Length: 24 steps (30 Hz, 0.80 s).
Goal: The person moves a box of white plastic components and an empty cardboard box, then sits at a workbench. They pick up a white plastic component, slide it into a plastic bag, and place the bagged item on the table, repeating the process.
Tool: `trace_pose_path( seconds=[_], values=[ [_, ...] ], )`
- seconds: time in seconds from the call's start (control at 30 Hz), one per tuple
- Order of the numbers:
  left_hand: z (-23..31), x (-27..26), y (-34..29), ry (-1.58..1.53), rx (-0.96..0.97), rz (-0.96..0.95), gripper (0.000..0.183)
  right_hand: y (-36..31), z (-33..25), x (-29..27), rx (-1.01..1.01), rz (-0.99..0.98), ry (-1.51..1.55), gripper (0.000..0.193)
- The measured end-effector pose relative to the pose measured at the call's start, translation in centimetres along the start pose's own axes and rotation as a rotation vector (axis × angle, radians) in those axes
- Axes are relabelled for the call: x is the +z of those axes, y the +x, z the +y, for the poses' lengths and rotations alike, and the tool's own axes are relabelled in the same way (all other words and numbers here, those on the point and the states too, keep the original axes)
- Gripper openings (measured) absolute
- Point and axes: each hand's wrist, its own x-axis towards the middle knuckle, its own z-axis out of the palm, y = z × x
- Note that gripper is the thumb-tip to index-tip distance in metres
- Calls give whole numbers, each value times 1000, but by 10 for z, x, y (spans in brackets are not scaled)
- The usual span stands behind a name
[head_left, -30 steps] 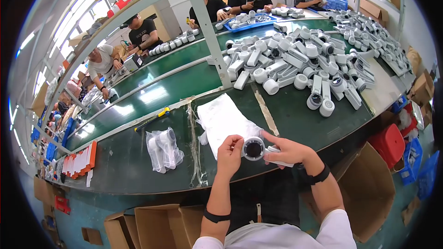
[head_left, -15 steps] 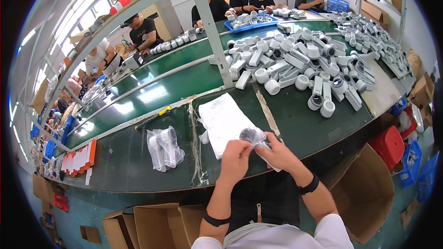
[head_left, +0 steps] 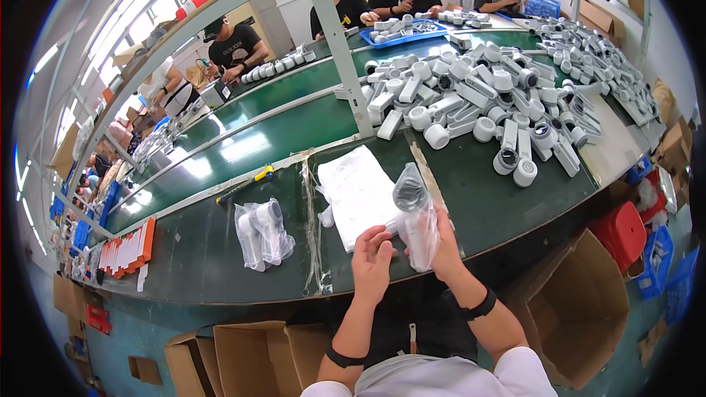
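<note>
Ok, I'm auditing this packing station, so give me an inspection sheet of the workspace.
Surface: green bench, mostly bare near the edge.
Job's things: bagged white device held upright; stack of clear bags beside it.
Clutter: another bagged unit; pile of white devices.
Hands: right hand grips the bag; left hand touches it.
Cables: nothing seen.
Surroundings: open cardboard boxes below; people opposite.
</note>
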Motion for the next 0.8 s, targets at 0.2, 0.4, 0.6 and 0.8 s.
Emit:
trace_pose_path(
  seconds=[0.2,0.4,0.6,0.8],
  values=[
    [4,-3,-9,-356,-447,-165,41,-15,-5,39,-186,104,-281,40],
    [18,-38,-8,-498,-408,-126,36,-5,-22,27,-683,143,-985,12],
    [37,-80,-14,-355,-184,100,31,-26,0,32,-585,-98,-891,7],
    [96,-179,-24,364,216,770,34,-35,-3,9,-308,-287,-795,17]
  ],
)
